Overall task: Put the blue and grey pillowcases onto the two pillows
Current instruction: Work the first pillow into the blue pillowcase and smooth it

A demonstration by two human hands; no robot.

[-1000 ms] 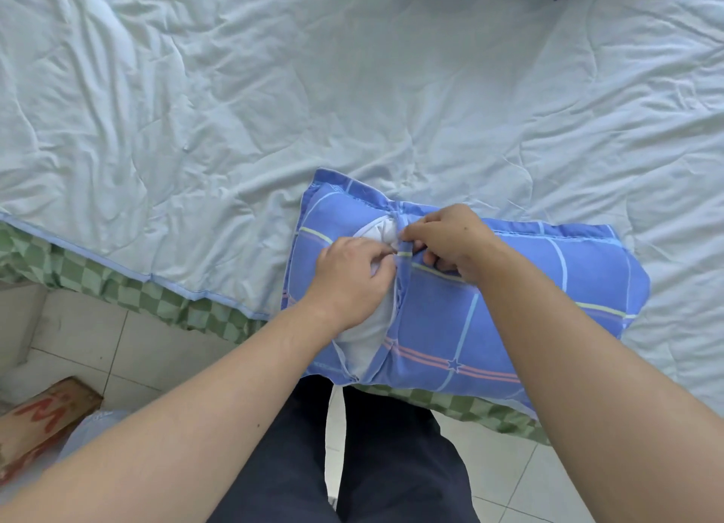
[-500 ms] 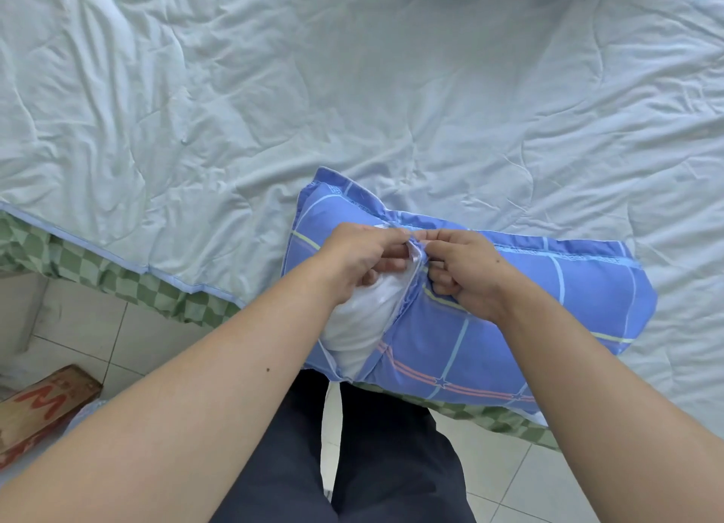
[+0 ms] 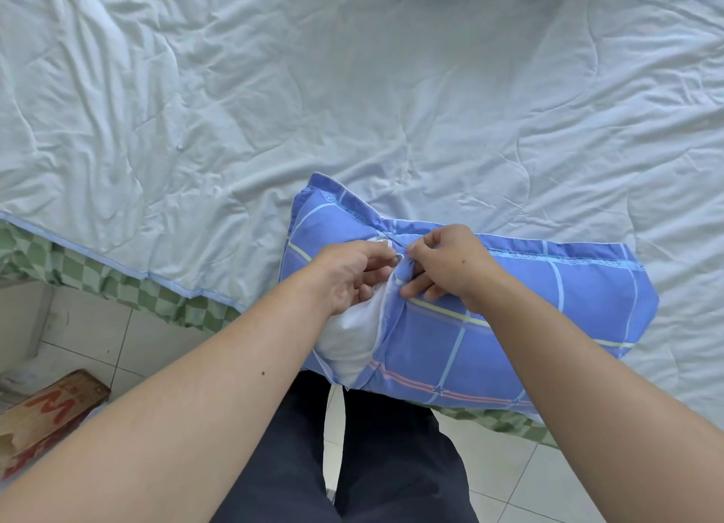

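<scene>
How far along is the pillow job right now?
Done: the blue checked pillowcase covers most of the white pillow. In hand: left hand and right hand pinch its open edges together. Left: closing it; the grey pillowcase and second pillow are not clearly in view.

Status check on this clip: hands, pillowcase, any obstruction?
Left hand and right hand both pinch the blue pillowcase at its opening. White pillow partly exposed. Nothing in the way.
</scene>
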